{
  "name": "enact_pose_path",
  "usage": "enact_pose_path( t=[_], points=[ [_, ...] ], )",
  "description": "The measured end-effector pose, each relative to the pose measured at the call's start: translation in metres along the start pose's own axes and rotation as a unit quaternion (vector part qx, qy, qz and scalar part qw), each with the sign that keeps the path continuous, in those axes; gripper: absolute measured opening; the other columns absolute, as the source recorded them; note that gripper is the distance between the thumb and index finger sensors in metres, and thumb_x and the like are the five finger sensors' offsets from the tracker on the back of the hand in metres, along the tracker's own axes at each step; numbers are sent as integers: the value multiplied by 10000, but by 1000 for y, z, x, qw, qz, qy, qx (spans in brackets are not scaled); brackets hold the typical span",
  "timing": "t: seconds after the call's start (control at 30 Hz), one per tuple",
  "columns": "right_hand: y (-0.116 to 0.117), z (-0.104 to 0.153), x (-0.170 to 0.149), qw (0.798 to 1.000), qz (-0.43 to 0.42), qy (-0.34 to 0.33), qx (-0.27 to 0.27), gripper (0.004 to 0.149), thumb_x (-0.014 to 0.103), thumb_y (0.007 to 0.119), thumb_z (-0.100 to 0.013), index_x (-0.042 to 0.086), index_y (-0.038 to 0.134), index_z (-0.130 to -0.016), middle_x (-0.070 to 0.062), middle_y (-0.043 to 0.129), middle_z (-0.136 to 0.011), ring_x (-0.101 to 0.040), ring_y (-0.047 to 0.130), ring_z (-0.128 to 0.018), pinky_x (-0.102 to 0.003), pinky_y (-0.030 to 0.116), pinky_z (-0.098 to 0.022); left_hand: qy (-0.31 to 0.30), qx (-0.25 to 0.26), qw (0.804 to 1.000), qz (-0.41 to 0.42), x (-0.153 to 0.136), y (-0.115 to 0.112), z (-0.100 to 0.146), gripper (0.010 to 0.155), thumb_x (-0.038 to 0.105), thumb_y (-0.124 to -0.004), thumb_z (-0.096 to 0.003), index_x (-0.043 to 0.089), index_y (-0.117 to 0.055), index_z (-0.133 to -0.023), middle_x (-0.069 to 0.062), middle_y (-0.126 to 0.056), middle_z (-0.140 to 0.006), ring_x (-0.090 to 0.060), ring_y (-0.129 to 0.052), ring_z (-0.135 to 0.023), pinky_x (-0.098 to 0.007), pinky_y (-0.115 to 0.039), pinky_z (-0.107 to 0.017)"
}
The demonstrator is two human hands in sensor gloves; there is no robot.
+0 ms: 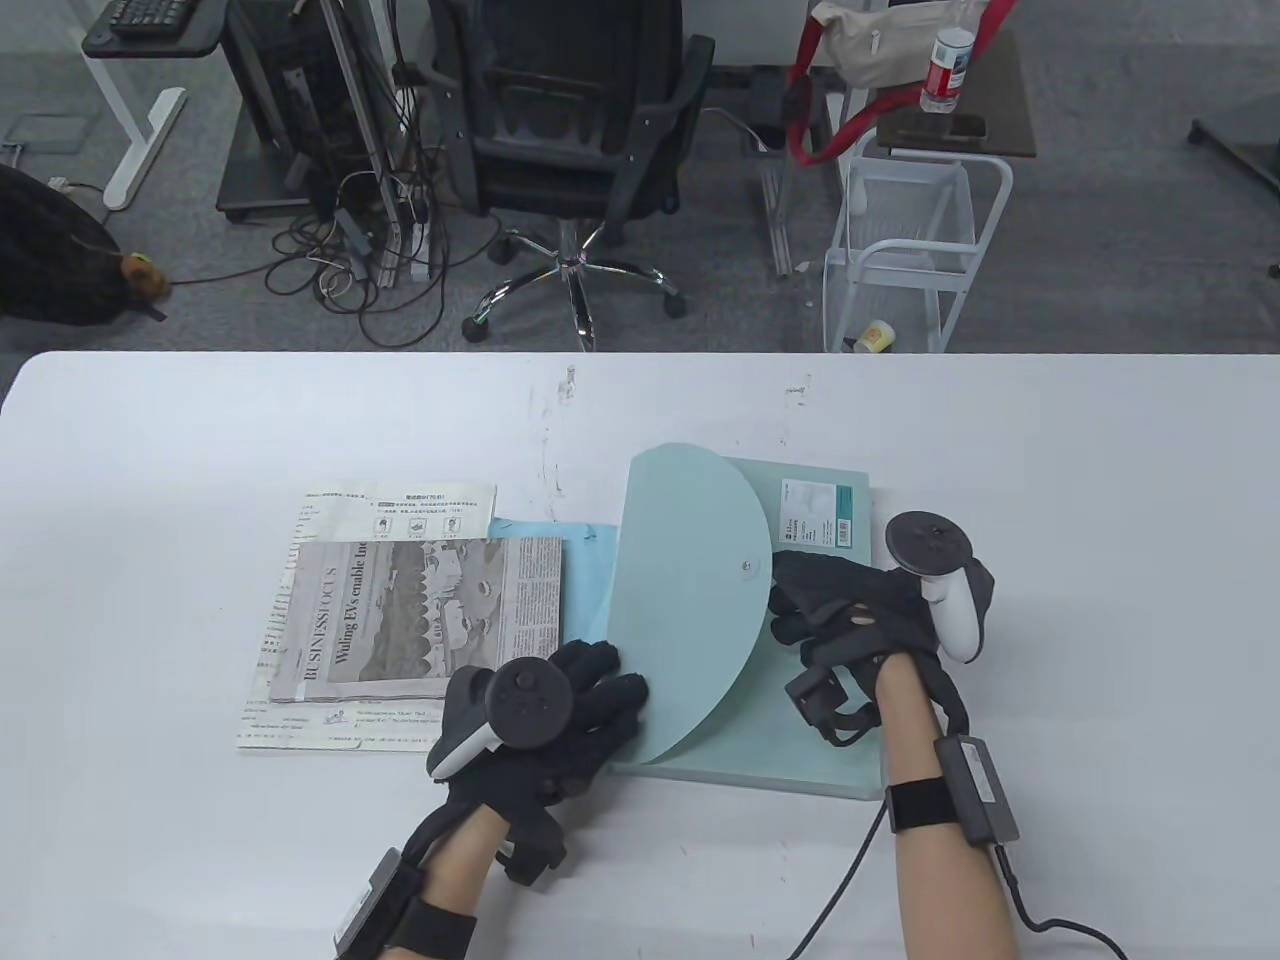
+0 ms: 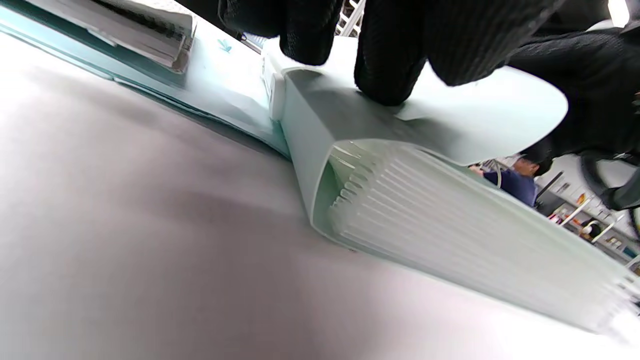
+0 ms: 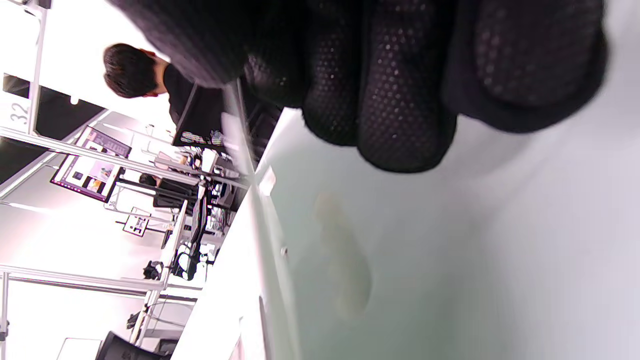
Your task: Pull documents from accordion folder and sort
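A pale green accordion folder [image 1: 810, 730] lies flat on the white table [image 1: 150, 500], its rounded flap [image 1: 690, 590] raised. My left hand [image 1: 575, 705] presses on the flap's lower left edge; in the left wrist view my fingers [image 2: 385, 65] rest on the flap above the ribbed pockets [image 2: 450, 225]. My right hand [image 1: 840, 610] lies on the folder body just right of the flap, fingers curled; it holds nothing that I can see. To the left, a folded newspaper [image 1: 420, 610] lies on a printed sheet [image 1: 300, 720] and a blue sheet [image 1: 585, 580].
A white label [image 1: 815, 510] sits on the folder's far right corner. Beyond the table's far edge stand an office chair [image 1: 570, 130] and a white wire cart [image 1: 910, 250]. Cables run from both wrists off the near edge.
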State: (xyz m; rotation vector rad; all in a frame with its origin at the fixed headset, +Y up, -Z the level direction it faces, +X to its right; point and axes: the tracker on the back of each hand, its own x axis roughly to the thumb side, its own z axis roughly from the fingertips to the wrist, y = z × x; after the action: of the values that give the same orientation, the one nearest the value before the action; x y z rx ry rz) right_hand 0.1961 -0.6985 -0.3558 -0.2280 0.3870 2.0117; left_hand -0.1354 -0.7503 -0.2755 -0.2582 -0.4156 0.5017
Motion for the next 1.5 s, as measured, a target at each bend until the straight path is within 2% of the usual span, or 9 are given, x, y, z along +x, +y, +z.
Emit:
enact_pose_path(
  t=[0.17, 0.43, 0.53, 0.63, 0.7, 0.77, 0.9, 1.23, 1.5],
  points=[
    [-19, 18, 2, 995, 56, -19, -86, 419, 357, 844, -425, 182, 855, -806, -96, 914, -670, -227, 1011, -219, -312, 836, -51, 6, -47, 998, -31, 7, -6, -5, 562, 539, -745, -503, 395, -679, -1042, -83, -384, -1213, -392, -410, -1142, -658, -295, -766],
    [-17, 29, 11, 969, 203, -34, -139, 450, 364, 880, -400, 206, 778, -809, -59, 853, -677, -188, 971, -177, -270, 803, -1, 17, -110, 993, -37, 9, -14, -7, 640, 479, -759, -508, 399, -501, -1089, -20, -166, -1189, -317, -290, -1149, -532, -235, -791],
    [-5, 26, 12, 933, 319, -6, -164, 678, 456, 893, -371, 175, 644, -935, -82, 742, -807, -189, 953, -243, -263, 795, -22, 16, -99, 994, -50, 15, -15, -6, 643, 476, -762, -503, 380, -510, -1087, -46, -194, -1188, -342, -347, -1137, -505, -280, -793],
    [7, 18, 8, 878, 442, 43, -179, 927, 608, 889, -298, 164, 490, -1006, -88, 613, -920, -182, 938, -315, -251, 795, -53, 11, -100, 994, -29, 18, -19, -6, 651, 490, -759, -501, 389, -491, -1086, -58, -201, -1181, -346, -368, -1127, -488, -305, -787],
    [11, 12, 3, 866, 465, 82, -165, 982, 645, 867, -290, 160, 427, -1022, -91, 559, -950, -186, 931, -354, -253, 796, -76, 17, -96, 995, -36, 22, -21, -5, 653, 485, -769, -500, 379, -502, -1086, -95, -205, -1180, -355, -369, -1125, -491, -299, -785],
    [11, 8, -2, 863, 464, 94, -173, 896, 594, 852, -337, 159, 456, -1013, -92, 586, -937, -188, 936, -341, -257, 796, -69, 22, -93, 993, -64, 26, -22, -5, 655, 499, -763, -498, 384, -500, -1086, -58, -210, -1186, -356, -375, -1129, -494, -294, -786],
    [2, 9, -3, 857, 449, 75, -241, 424, 409, 805, -427, 226, 827, -809, -36, 900, -691, -195, 983, -198, -276, 805, -11, 29, -93, 993, -74, 27, -23, -5, 648, 507, -758, -499, 389, -507, -1084, -58, -215, -1189, -356, -384, -1135, -509, -294, -791],
    [-12, 32, 23, 855, 414, 17, -312, 397, 388, 846, -406, 210, 885, -758, -54, 948, -638, -208, 1035, -216, -296, 830, -19, 37, -85, 992, -83, 29, -21, -9, 594, 481, -774, -502, 400, -571, -1054, -31, -248, -1187, -333, -354, -1145, -520, -276, -801],
    [19, 11, 33, 873, 426, 5, -236, 385, 368, 884, -395, 177, 935, -726, -80, 984, -567, -199, 1024, -158, -286, 828, -3, 34, -106, 990, -88, 30, -22, -9, 601, 460, -776, -497, 410, -557, -1054, -29, -203, -1181, -341, -309, -1140, -508, -274, -805]
  ],
)
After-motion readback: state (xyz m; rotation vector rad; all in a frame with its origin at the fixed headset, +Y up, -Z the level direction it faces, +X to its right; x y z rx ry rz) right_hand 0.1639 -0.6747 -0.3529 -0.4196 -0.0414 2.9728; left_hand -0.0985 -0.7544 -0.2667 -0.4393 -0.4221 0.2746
